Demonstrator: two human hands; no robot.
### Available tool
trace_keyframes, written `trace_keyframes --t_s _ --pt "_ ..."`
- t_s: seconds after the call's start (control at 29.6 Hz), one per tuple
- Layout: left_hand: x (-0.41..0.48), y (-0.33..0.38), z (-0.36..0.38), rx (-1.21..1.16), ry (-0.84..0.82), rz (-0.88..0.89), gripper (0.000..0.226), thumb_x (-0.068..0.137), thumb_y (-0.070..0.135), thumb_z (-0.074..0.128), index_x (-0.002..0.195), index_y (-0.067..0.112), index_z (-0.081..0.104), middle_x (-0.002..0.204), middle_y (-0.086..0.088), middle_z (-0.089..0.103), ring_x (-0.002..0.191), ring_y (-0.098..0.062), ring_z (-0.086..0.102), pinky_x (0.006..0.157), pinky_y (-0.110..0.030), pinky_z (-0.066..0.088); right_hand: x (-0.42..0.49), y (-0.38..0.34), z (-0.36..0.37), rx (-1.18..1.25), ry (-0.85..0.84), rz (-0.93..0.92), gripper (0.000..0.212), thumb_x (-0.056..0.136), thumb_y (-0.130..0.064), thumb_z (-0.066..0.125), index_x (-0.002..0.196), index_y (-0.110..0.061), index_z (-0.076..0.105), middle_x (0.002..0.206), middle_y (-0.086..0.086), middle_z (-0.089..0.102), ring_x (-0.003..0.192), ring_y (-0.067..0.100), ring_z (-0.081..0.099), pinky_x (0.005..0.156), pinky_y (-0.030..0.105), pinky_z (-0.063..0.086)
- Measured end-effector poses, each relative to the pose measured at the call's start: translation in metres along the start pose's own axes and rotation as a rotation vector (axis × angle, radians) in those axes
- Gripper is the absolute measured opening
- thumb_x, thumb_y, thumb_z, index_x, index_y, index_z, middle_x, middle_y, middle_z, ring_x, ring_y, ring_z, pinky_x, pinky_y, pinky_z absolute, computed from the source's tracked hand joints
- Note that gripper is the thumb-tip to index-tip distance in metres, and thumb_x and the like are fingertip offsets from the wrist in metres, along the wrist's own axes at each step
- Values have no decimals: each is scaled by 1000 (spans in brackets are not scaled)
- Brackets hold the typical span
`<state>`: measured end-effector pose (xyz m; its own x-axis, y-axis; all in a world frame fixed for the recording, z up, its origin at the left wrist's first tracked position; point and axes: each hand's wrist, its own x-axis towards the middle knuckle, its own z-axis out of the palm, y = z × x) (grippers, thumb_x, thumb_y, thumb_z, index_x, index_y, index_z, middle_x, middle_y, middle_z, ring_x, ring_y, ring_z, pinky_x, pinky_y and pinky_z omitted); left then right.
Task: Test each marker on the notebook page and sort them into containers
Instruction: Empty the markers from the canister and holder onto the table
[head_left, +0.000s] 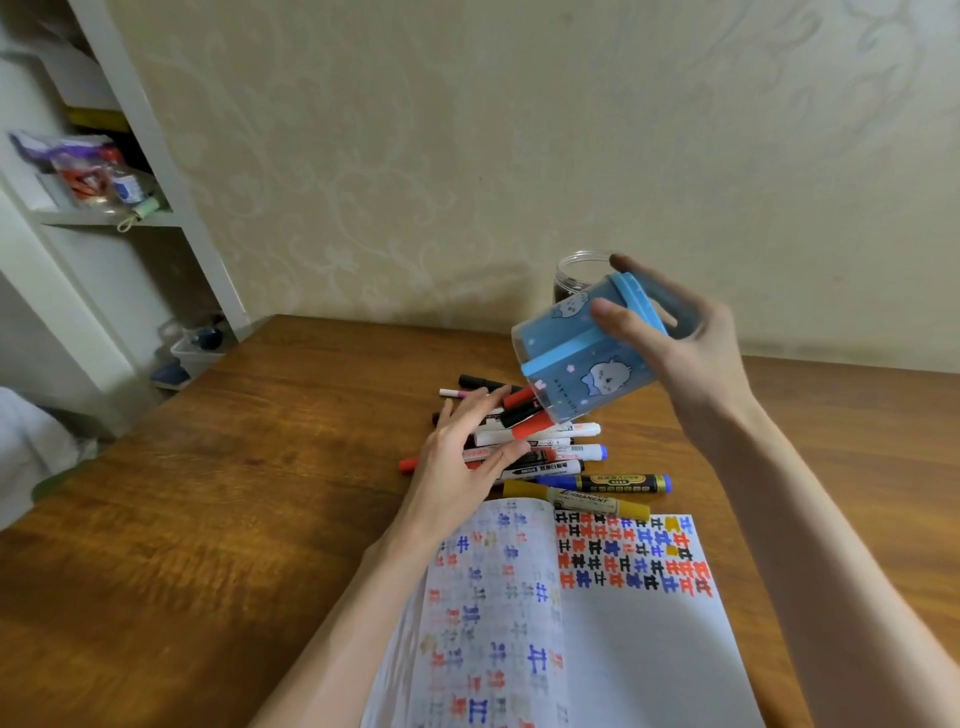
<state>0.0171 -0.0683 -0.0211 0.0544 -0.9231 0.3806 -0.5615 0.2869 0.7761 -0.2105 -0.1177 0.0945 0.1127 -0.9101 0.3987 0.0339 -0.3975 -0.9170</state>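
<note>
Clamping the blue container (571, 353) in curled fingers (615, 317), the right hand (696, 358) is holding it tilted above the markers (550, 447). The left hand (460, 460) is resting on them, fingers straight and spread.

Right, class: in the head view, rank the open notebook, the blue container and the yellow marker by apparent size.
Largest: open notebook.
Then blue container.
Smallest: yellow marker.
The notebook is nearest the camera, so its lead is exaggerated.

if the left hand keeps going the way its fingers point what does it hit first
Probably the red and black markers sticking out of the tilted blue container, just past the fingertips of the left hand; depth is hard to judge here.
</note>
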Motion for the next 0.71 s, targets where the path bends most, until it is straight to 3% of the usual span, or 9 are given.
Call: trace_keyframes --t_s 0.07,0.13,0.24,0.37,0.54,0.71 --pt "0 4 -1 -10 62 3 57 87 31 80 140 35 59 131 27 59 131 12 48 105 -16 43 1 4 3 11 -5 12 51 86 -39 84 135 -40 69 127 -5 74 115 14 72 78 29 61" --pt "-2 4 -3 11 141 43 50 86 15 82 132 25 67 120 23 66 115 20 55 93 -7 49 2 7 2 56 6 34 49 86 -39 85 133 -37 71 125 -3 75 113 17 73 81 35 61" --pt "-3 1 -5 58 238 83 36 87 5 78 122 15 75 115 10 74 108 10 65 89 -18 58 3 9 1 128 10 78 50 83 -38 86 131 -33 72 121 0 77 107 21 74 84 39 58" --pt "-2 0 -7 88 230 65 33 89 13 78 122 18 75 113 15 73 105 10 65 88 -15 56 4 10 1 116 12 87 56 79 -41 84 132 -29 72 121 0 77 110 22 74 88 42 59" --pt "-3 -14 -14 142 215 7 29 94 19 73 123 22 74 114 18 65 111 0 63 94 -36 59 6 5 -19 82 100 85 59 76 -44 85 132 -32 73 118 0 78 110 21 75 93 45 61" --pt "-3 -18 -20 267 275 28 23 95 16 72 118 20 73 112 19 55 114 -3 51 98 -45 54 8 6 -24 -49 96 56 58 82 -42 86 136 -35 69 120 -8 77 106 11 75 79 33 63"
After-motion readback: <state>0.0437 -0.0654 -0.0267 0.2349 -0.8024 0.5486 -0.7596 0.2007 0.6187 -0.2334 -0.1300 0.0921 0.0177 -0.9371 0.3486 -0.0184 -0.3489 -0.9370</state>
